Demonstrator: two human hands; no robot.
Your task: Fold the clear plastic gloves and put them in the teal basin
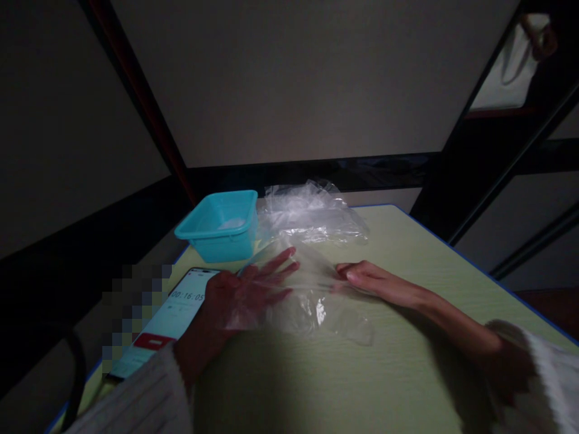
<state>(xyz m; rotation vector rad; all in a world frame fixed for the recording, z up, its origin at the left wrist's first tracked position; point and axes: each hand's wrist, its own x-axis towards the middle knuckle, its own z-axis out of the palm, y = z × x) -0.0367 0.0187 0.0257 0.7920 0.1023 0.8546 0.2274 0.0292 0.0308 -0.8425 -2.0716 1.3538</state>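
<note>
My left hand (246, 292) lies flat with its fingers spread, inside or under a thin clear plastic glove or bag (312, 301) that rests on the pale green table (407, 374). My right hand (368, 278) comes in from the right with its fingers pressed together, pinching the edge of the same clear plastic near my left fingertips. Both wrists wear pale knitted sleeves.
A turquoise plastic tub (221, 226) stands at the table's far left corner. A heap of crumpled clear plastic (312, 214) lies beside it. A phone (174, 313) showing a timer lies at the left edge. Dark bars and a wall stand beyond the table.
</note>
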